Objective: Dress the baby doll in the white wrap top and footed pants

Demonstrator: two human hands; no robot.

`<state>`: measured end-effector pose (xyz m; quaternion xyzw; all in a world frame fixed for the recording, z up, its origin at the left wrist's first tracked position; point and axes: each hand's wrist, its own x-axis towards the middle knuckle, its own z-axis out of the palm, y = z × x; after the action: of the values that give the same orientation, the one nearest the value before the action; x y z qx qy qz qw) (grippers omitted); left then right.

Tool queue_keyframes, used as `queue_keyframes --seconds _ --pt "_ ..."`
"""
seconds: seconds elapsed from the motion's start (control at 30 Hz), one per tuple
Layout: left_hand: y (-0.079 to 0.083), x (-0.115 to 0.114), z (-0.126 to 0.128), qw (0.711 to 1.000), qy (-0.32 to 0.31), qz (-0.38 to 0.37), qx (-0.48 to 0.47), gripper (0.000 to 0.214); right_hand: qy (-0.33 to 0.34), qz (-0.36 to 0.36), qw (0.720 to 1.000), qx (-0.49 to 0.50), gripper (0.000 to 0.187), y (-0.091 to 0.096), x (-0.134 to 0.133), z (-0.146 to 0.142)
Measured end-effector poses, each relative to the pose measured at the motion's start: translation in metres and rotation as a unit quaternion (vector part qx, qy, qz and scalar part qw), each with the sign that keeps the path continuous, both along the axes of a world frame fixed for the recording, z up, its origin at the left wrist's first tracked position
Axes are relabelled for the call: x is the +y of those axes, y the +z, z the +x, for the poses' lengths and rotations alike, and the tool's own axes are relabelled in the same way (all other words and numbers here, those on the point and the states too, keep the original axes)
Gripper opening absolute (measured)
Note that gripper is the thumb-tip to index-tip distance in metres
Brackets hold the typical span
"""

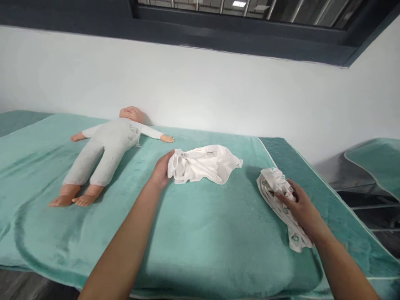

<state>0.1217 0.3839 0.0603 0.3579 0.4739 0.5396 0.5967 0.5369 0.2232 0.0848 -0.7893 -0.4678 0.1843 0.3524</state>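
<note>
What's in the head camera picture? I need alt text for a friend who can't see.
A person's left hand holds a crumpled white cloth and the right hand a bunched printed cloth, over a green cover. To their left, a white-bodied doll lies face up near the white wall.

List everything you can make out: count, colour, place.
Doll: 1, white body, left
Plain cloth: 1, white, centre
Printed cloth: 1, white with green print, right
Covers: at least 2, green, middle and far right
Wall: 1, white, background
Window frame: 1, dark, top
Bars: several, silvery, in frame
Lights: at least 1, white, beyond bars
Rails: at least 2, grey, right edge
Left hand: 1, bare, holding plain cloth
Right hand: 1, bare, holding printed cloth
</note>
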Motion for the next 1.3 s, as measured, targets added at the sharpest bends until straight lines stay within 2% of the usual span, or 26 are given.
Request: queue_keyframes --seconds 0.07,0.2,0.27,0.4,0.47,0.53,0.63,0.7,0.77,0.83,0.9,0.97,1.07,1.13,1.17,1.23,1.3 --pt "0.006 0.007 -0.008 0.999 -0.035 -0.017 0.014 0.045 -0.01 0.013 1.0 0.023 0.084 0.0 -0.001 0.007" --pt "0.016 0.018 -0.023 0.994 -0.023 -0.046 0.097 0.057 -0.033 0.035 0.998 0.047 0.08 -0.007 -0.013 0.01" --pt "0.02 0.022 -0.028 0.987 -0.031 -0.057 0.145 0.059 -0.031 0.03 0.999 0.004 0.086 -0.015 -0.027 0.004" --pt "0.023 0.032 -0.031 0.95 -0.033 -0.015 0.31 0.043 -0.005 0.025 0.981 -0.19 0.102 -0.037 -0.061 -0.011" --pt "0.024 0.039 -0.031 0.931 -0.027 0.023 0.363 0.034 -0.004 0.037 0.97 -0.24 0.096 -0.047 -0.075 -0.011" --pt "0.025 0.043 -0.03 0.925 -0.025 0.044 0.376 0.028 -0.004 0.043 0.969 -0.242 0.084 -0.053 -0.083 -0.007" --pt "0.028 0.044 -0.027 0.924 -0.018 0.071 0.374 0.021 -0.002 0.029 0.969 -0.247 0.079 -0.049 -0.089 -0.003" --pt "0.032 0.041 -0.023 0.923 -0.009 0.097 0.372 0.016 -0.007 0.038 0.96 -0.276 0.082 -0.038 -0.086 -0.01" --pt "0.039 0.035 -0.018 0.92 0.004 0.123 0.371 0.014 0.004 0.076 0.951 -0.298 0.082 -0.023 -0.079 -0.028" --pt "0.052 0.026 -0.012 0.918 0.009 0.16 0.363 0.011 0.056 0.121 0.949 -0.287 0.075 -0.004 -0.064 -0.052" --pt "0.072 0.014 -0.006 0.914 -0.008 0.227 0.335 0.006 0.106 0.152 0.948 -0.26 0.072 0.019 -0.041 -0.078" --pt "0.099 -0.003 0.001 0.907 -0.045 0.298 0.293 0.005 0.153 0.165 0.95 -0.216 0.071 0.044 -0.011 -0.101" --pt "0.144 -0.032 0.01 0.901 -0.115 0.334 0.252 0.009 0.245 0.197 0.938 -0.145 0.07 0.083 0.04 -0.128" --pt "0.169 -0.05 0.015 0.903 -0.115 0.336 0.241 0.009 0.324 0.204 0.917 -0.109 0.067 0.104 0.07 -0.144" --pt "0.179 -0.058 0.016 0.906 -0.111 0.331 0.238 0.01 0.373 0.196 0.903 -0.091 0.065 0.113 0.082 -0.152" --pt "0.192 -0.069 0.015 0.911 -0.099 0.322 0.237 0.012 0.449 0.164 0.877 -0.059 0.05 0.125 0.099 -0.167" --pt "0.197 -0.073 0.011 0.905 -0.088 0.324 0.262 0.013 0.48 0.13 0.867 -0.042 0.03 0.133 0.105 -0.178"
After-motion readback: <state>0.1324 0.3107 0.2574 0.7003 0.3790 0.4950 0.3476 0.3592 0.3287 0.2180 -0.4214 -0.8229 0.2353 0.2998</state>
